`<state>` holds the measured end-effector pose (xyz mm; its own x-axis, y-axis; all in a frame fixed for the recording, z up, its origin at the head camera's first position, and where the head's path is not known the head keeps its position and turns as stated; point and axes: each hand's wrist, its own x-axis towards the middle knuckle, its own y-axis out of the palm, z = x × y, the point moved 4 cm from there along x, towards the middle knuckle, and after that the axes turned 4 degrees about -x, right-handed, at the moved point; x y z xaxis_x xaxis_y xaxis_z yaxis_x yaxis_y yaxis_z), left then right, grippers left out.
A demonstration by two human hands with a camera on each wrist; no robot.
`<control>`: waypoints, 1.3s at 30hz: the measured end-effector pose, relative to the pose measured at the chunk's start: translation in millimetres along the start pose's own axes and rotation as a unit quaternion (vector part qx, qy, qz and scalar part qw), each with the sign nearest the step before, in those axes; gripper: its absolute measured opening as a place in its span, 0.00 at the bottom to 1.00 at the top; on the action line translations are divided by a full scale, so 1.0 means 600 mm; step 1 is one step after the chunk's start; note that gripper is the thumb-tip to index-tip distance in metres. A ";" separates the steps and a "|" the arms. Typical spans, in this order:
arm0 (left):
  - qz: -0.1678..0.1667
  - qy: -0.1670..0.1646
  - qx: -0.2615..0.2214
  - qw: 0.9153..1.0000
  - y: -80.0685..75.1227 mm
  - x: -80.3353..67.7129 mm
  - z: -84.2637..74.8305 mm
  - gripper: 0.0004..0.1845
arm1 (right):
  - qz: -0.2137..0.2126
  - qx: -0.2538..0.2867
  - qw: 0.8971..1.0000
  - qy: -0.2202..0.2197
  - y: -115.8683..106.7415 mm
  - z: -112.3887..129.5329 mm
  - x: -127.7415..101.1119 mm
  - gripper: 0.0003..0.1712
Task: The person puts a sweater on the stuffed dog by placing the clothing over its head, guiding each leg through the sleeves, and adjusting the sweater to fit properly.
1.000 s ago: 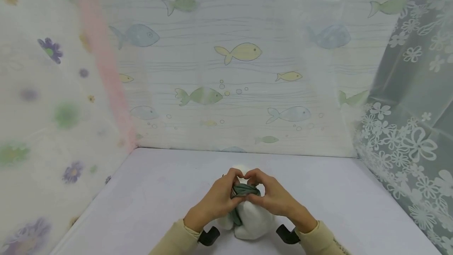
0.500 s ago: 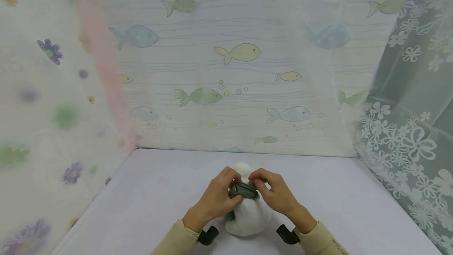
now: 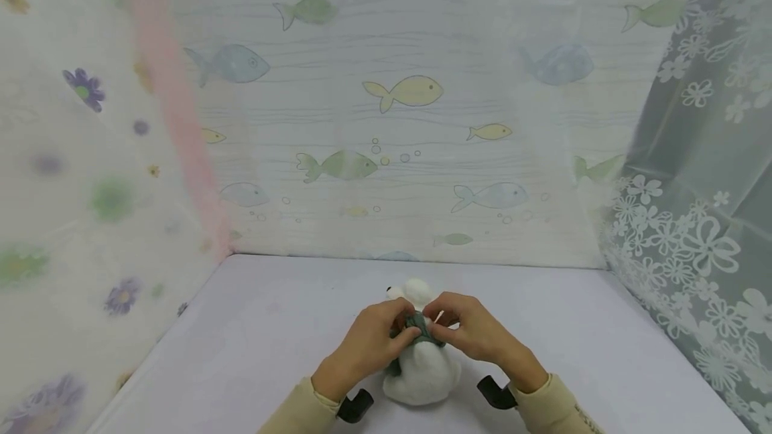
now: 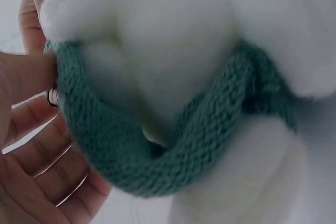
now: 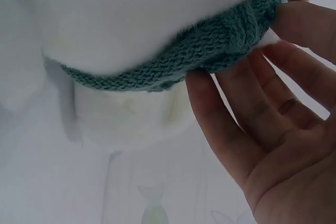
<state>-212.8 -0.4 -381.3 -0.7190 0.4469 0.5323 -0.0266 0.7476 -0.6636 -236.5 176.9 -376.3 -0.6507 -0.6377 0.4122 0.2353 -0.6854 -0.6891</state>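
Staged tabletop booth: a pale lilac table [image 3: 253,327] beneath the hands, enclosed ahead by a fish-print curtain [image 3: 398,119], with floral curtains [image 3: 693,220] hung at either side.

Plush toy [image 3: 422,370] white, fluffy; scarf [image 4: 157,166] green knit, matt.

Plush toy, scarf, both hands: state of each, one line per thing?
White plush toy: sits upright on the table, head away from the camera, scarf round its neck.
Green knitted scarf: wrapped round the toy's neck, bunched at the back where the fingers hold it.
Left hand: pinches the scarf from the left.
Right hand: pinches the scarf from the right.
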 end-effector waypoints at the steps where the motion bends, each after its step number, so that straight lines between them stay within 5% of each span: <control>1: 0.000 0.000 -0.001 1.000 0.001 0.000 -0.002 0.11 | 0.001 -0.004 1.000 -0.003 0.000 0.001 0.000 0.09; 14: -0.016 0.033 -0.003 0.999 0.009 0.001 -0.005 0.13 | -0.041 -0.071 0.995 -0.064 0.002 0.003 0.004 0.12; 20: -0.026 0.026 0.066 0.997 0.003 0.002 0.002 0.15 | -0.035 0.020 0.999 0.005 -0.007 -0.018 0.004 0.04; 24: -0.048 0.028 0.105 0.993 -0.002 0.003 0.006 0.16 | -0.027 0.093 0.993 0.066 -0.008 -0.032 0.004 0.02; 30: -0.041 0.000 0.088 0.995 0.000 -0.003 0.013 0.12 | -0.015 0.067 0.991 0.114 0.006 -0.014 0.007 0.04; 35: -0.037 -0.009 0.055 0.998 0.007 -0.004 0.012 0.13 | -0.012 0.055 0.993 0.106 0.012 0.019 0.007 0.12; 39: -0.048 -0.016 0.038 0.998 0.013 -0.002 0.012 0.12 | -0.019 0.035 0.995 0.093 0.018 0.008 0.006 0.11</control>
<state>-217.1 1.1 -390.8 -0.7325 0.3580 0.5791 -0.1482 0.7464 -0.6488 -232.8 165.6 -379.0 -0.7805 -0.5401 0.3148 0.2546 -0.7345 -0.6291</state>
